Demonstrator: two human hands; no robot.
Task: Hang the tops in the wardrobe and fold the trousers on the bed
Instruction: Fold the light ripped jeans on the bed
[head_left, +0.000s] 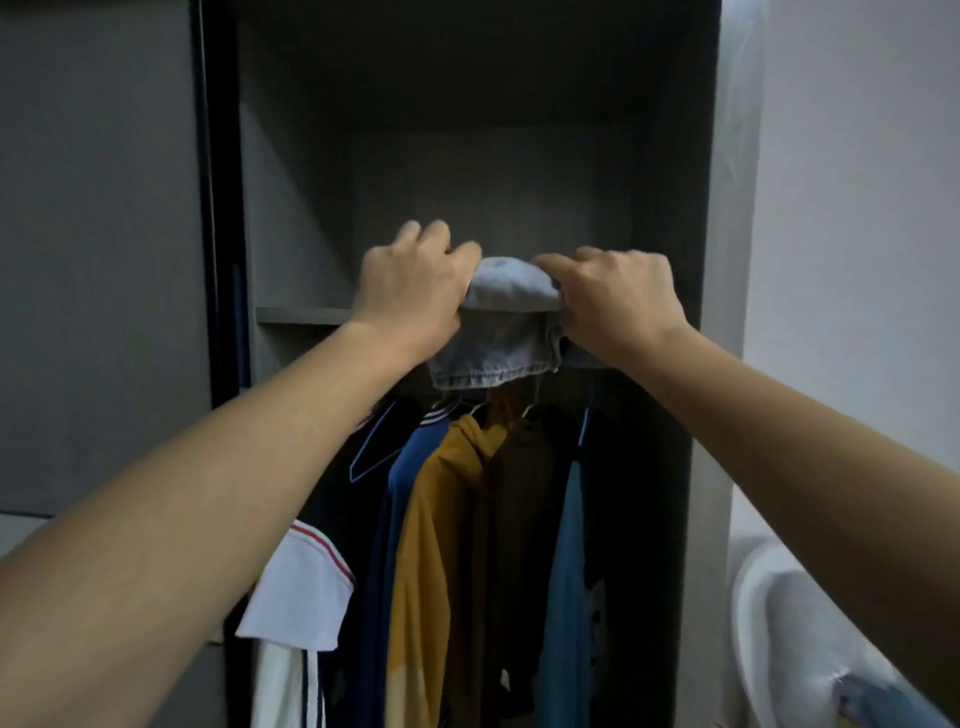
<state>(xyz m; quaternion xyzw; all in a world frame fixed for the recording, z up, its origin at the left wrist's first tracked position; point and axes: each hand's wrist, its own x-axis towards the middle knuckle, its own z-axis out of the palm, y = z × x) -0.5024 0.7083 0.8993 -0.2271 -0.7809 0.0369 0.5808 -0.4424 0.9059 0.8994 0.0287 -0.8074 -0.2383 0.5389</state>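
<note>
A folded pair of pale grey-blue denim trousers sits at the front edge of the wardrobe shelf, with a hem hanging below the edge. My left hand grips the bundle's left side. On the other side my right hand grips it too. Under the shelf several tops hang on hangers: a black one, a blue one, a mustard one, a brown one and a teal one. The rail is hidden behind the trousers and my hands.
The wardrobe is dark grey, with a sliding door at the left and a side panel at the right. A white garment with a red stripe hangs low left. A white rounded object stands at the lower right by the pale wall.
</note>
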